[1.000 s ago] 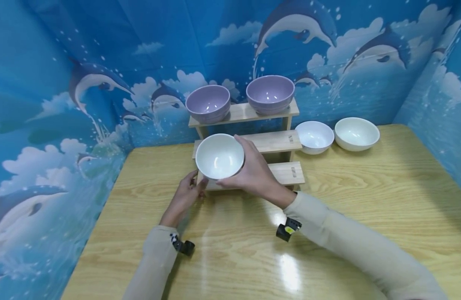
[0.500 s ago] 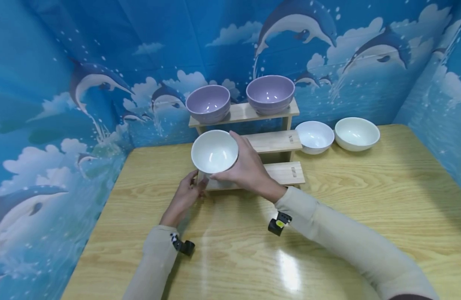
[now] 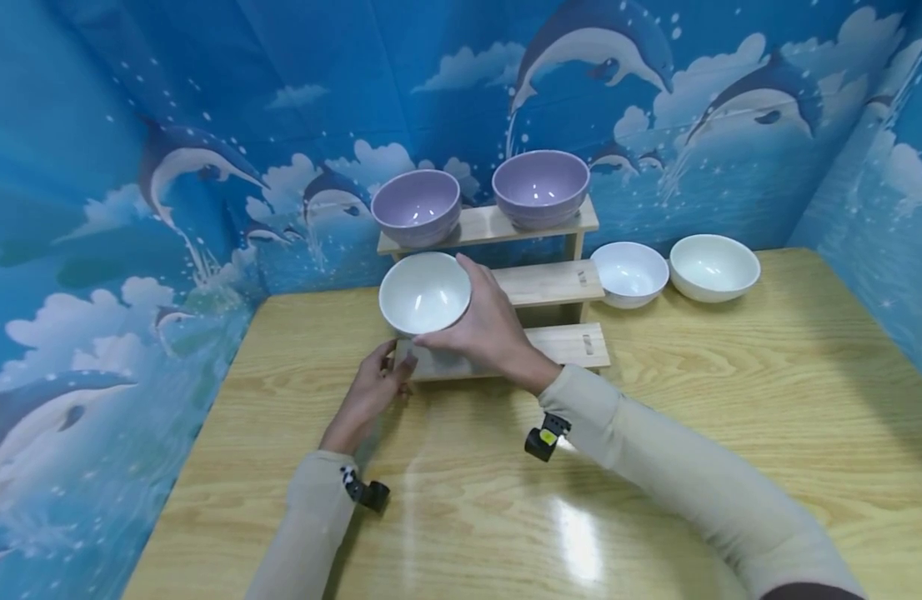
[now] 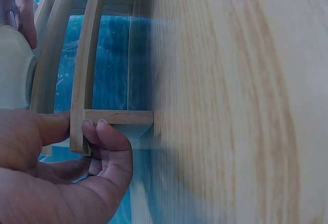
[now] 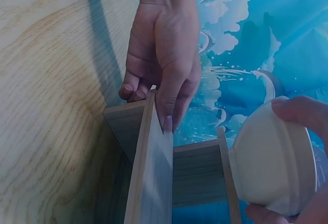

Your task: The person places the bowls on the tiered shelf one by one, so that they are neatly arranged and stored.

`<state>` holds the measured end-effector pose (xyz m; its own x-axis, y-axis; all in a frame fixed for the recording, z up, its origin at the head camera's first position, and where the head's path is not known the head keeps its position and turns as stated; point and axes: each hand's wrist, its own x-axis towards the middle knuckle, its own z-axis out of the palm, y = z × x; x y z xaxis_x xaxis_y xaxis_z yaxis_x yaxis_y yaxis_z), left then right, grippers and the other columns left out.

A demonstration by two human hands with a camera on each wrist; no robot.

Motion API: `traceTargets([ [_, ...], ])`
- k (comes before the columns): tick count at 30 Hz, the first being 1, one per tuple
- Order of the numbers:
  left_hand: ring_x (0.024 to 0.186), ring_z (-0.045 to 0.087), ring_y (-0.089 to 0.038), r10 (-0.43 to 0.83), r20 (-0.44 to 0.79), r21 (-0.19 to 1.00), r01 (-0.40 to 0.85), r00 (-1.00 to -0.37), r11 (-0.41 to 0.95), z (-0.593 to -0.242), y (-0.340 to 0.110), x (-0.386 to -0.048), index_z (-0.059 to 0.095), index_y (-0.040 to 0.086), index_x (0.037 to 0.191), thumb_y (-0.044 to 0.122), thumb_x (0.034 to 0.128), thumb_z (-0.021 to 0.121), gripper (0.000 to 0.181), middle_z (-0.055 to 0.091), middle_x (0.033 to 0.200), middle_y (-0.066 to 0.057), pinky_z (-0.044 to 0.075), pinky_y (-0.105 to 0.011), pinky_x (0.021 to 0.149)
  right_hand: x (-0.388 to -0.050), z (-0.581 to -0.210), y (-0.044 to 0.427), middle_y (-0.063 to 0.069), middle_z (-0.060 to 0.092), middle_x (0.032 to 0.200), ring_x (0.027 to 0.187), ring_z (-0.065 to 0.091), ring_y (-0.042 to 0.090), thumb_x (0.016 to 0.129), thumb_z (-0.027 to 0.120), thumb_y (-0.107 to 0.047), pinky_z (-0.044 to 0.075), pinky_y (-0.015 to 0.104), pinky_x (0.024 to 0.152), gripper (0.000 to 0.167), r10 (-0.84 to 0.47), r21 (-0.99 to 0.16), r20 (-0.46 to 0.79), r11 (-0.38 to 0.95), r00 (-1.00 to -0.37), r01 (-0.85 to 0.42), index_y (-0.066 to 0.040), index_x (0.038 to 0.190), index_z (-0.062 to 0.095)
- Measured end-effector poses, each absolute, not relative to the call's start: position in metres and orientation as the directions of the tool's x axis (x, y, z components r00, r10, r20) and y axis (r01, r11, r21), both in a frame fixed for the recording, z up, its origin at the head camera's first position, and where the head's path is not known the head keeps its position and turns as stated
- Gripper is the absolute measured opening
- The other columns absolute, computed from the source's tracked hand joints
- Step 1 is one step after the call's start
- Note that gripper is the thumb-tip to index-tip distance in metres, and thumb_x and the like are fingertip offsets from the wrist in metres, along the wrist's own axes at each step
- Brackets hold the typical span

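Note:
My right hand (image 3: 491, 325) grips a white bowl (image 3: 423, 293) by its right side, thumb in front and fingers behind. The bowl is upright over the left end of the middle board (image 3: 547, 283) of a three-step wooden rack. In the right wrist view the base of the bowl meets that board or is very close to it; I cannot tell which. With thumb and curled fingers, my left hand (image 3: 373, 385) pinches the left end of the lowest board (image 3: 569, 346), as the left wrist view shows. Two purple bowls (image 3: 416, 208) (image 3: 541, 190) stand on the top board (image 3: 479, 227).
To the right of the rack, a white bowl (image 3: 629, 275) and a slightly larger white bowl (image 3: 714, 268) stand side by side on the wood-grain table (image 3: 716, 392). A blue dolphin-print backdrop (image 3: 318, 100) closes off the back and sides.
My right hand has carried the white bowl a little left and back, from over the lower front to the middle board's left end. The left hand keeps its place on the rack.

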<state>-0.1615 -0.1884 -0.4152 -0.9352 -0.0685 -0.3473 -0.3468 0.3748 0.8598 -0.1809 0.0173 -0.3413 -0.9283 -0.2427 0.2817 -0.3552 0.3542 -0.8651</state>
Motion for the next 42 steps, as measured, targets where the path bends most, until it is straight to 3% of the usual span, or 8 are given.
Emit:
traceTargets([
  [25, 0.077, 0.057, -0.016, -0.058, -0.334, 0.875, -0.332, -0.941, 0.351, -0.417, -0.189, -0.16, 0.023, 0.006, 0.161, 0.028, 0.1062, 0.055, 0.067, 0.048, 0.11, -0.012, 0.054, -0.029, 0.071, -0.189, -0.339, 0.013, 0.015, 0.046, 0.144, 0.127, 0.05, 0.028, 0.064, 0.098, -0.032, 0.047, 0.043, 0.104, 0.117, -0.202, -0.892, 0.242, 0.338, -0.949, -0.299, -0.004, 0.156, 0.031],
  [42, 0.084, 0.058, -0.018, -0.057, -0.359, 0.864, -0.354, -0.932, 0.358, -0.416, -0.19, -0.162, 0.019, 0.009, 0.162, 0.034, 0.1058, 0.055, 0.072, 0.049, 0.116, -0.013, 0.055, -0.031, 0.077, -0.192, -0.338, 0.014, 0.012, 0.049, 0.142, 0.125, 0.053, 0.025, 0.065, 0.098, -0.031, 0.047, 0.04, 0.103, 0.111, -0.211, -0.906, 0.246, 0.297, -0.946, -0.302, -0.006, 0.154, 0.036],
])
